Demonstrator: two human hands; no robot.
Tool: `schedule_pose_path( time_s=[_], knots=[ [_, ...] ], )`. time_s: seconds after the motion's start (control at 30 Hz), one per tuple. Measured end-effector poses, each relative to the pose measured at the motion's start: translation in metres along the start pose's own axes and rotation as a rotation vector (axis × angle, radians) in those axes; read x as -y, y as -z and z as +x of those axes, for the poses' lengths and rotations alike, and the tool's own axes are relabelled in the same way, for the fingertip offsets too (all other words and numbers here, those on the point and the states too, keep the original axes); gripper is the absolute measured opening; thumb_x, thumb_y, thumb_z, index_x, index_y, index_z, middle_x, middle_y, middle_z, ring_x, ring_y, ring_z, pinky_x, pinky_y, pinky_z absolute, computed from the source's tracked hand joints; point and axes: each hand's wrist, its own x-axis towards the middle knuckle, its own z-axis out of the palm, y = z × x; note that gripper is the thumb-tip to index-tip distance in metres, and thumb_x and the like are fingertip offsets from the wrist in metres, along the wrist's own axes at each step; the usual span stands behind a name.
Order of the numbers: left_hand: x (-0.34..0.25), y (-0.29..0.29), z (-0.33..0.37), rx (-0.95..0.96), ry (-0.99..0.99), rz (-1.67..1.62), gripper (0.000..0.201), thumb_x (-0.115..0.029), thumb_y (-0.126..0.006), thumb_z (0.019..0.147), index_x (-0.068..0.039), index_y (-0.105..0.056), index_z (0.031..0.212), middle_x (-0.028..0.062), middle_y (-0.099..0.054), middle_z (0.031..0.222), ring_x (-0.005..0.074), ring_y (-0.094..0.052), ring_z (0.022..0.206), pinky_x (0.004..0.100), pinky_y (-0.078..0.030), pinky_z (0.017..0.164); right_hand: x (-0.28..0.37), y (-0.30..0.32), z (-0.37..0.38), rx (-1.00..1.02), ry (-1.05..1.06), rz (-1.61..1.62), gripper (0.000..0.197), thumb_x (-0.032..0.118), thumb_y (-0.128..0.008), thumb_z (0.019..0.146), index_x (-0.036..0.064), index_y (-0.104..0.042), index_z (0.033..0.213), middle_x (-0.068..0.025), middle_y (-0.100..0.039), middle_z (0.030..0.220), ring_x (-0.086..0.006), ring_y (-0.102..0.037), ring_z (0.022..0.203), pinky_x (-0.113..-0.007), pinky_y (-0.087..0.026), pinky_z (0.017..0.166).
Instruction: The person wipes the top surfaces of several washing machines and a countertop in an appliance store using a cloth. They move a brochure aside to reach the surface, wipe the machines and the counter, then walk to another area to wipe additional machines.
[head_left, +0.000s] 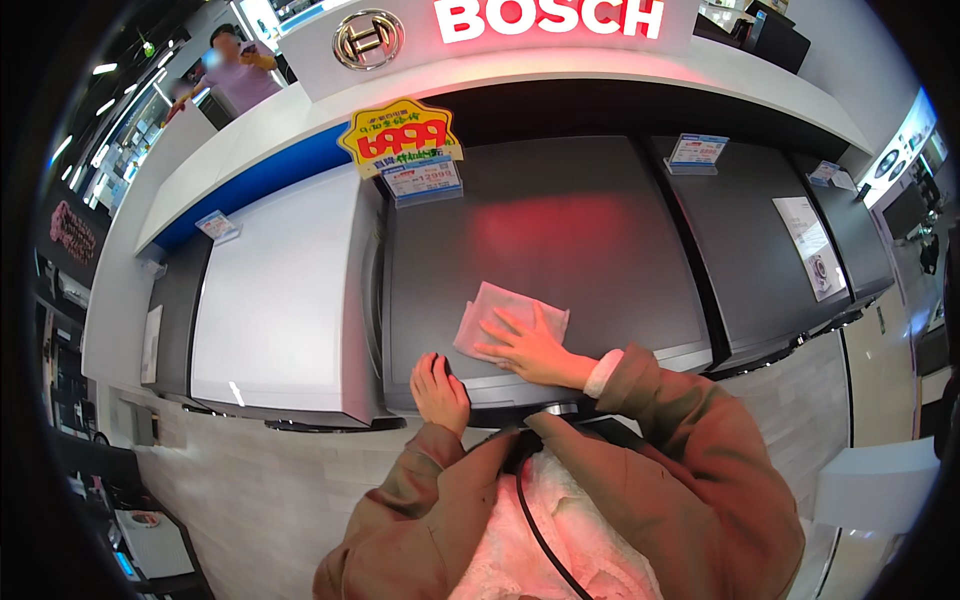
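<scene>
My right hand (pixel 530 347) lies with spread fingers on a folded pink cloth (pixel 487 312), pressing it flat against the top of a dark grey appliance (pixel 600 270). The cloth is near the front part of that top, left of its middle. My left hand (pixel 438 392) rests at the front edge of the same appliance, fingers stretched onto the top, left of the cloth. It holds nothing that I can see. A small dark patch shows beside its fingers; I cannot make out what it is.
A white appliance (pixel 280 300) stands to the left, another dark grey one (pixel 745 250) to the right. Price signs, one a yellow starburst card (pixel 402 137), stand along the back. Behind runs a white counter ledge (pixel 560 66). A person (pixel 245 75) is at the far left.
</scene>
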Motion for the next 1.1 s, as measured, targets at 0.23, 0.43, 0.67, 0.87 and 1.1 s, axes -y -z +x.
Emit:
schedule_pose_path(
  time_s=[0.23, 0.43, 0.67, 0.87, 1.1],
  knots=[
    [0.006, -0.002, -0.006, -0.010, -0.026, -0.029, 0.037, -0.009, -0.052, 0.079, 0.001, -0.048, 0.115, 0.0149, -0.047, 0.121, 0.0324, -0.042, 0.117, 0.0464, -0.031, 0.100, -0.048, 0.023, -0.050, -0.132, -0.342, -0.134, 0.037, 0.014, -0.053, 0.082, 0.0197, -0.056, 0.119, -0.0118, -0.046, 0.133, -0.0278, -0.036, 0.129, -0.069, -0.017, 0.095],
    [0.003, 0.001, -0.004, -0.015, 0.001, -0.040, 0.038, -0.008, -0.052, 0.080, 0.000, -0.046, 0.117, 0.0146, -0.047, 0.123, 0.0314, -0.041, 0.118, 0.0448, -0.030, 0.100, -0.112, 0.087, -0.197, -0.184, -0.981, -0.127, 0.041, 0.016, -0.049, 0.091, 0.0206, -0.048, 0.131, -0.0071, -0.034, 0.145, -0.0249, -0.026, 0.137, -0.067, -0.011, 0.101],
    [0.013, 0.019, -0.009, -0.134, 0.162, -0.388, 0.038, -0.002, -0.046, 0.086, 0.003, -0.041, 0.123, 0.0184, -0.039, 0.130, 0.0336, -0.038, 0.119, 0.0405, -0.031, 0.101, -0.010, 0.031, -0.158, -0.132, -0.479, -0.099, 0.056, 0.007, -0.060, 0.076, 0.0207, -0.050, 0.130, -0.0108, -0.040, 0.141, -0.0274, -0.031, 0.134, -0.062, -0.011, 0.104],
    [0.021, 0.081, -0.020, -0.323, 0.253, -0.463, 0.034, -0.005, -0.039, 0.091, 0.002, -0.042, 0.125, 0.0145, -0.039, 0.132, 0.0266, -0.039, 0.121, 0.0379, -0.035, 0.099, 0.093, -0.029, 0.002, 0.102, -0.018, 0.058, 0.052, 0.019, -0.065, 0.076, 0.0239, -0.051, 0.127, -0.0083, -0.037, 0.142, -0.0246, -0.032, 0.133, -0.063, -0.014, 0.105],
    [0.013, 0.102, -0.035, -0.361, 0.330, -0.470, 0.036, -0.008, -0.034, 0.094, 0.000, -0.038, 0.128, 0.0118, -0.039, 0.132, 0.0228, -0.041, 0.119, 0.0384, -0.035, 0.099, 0.114, -0.061, 0.059, 0.016, 0.211, 0.159, 0.047, 0.022, -0.062, 0.080, 0.0215, -0.051, 0.126, -0.0086, -0.037, 0.141, -0.0249, -0.033, 0.132, -0.062, -0.015, 0.105]
  ],
)
